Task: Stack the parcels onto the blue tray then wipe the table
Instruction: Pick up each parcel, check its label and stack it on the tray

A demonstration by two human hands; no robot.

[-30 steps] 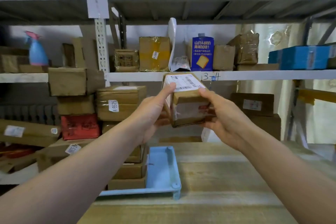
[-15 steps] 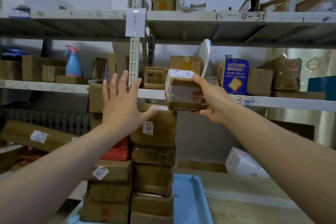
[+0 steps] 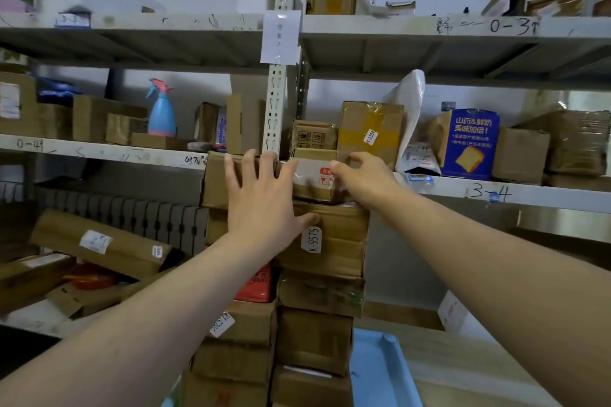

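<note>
While two tall stacks of parcels (image 3: pixel 317 294) stand on the blue tray (image 3: pixel 380 373) at the table's (image 3: pixel 463 370) left edge, both hands reach to their tops. The left hand (image 3: pixel 264 205) lies flat, fingers spread, against the top box (image 3: pixel 218 178) of the left stack. The right hand (image 3: pixel 363 182) grips a small taped parcel (image 3: pixel 312 180), fingers curled over it, resting on the box labelled K-9575 (image 3: pixel 334 238) atop the right stack. Shelves (image 3: pixel 496 192) of boxes stand behind.

You are in a parcel storeroom: metal shelving (image 3: pixel 429 26) with hand-written bay codes holds taped, labelled cartons (image 3: pixel 370 132), more stacked on the blue tray (image 3: pixel 380 373).
</note>
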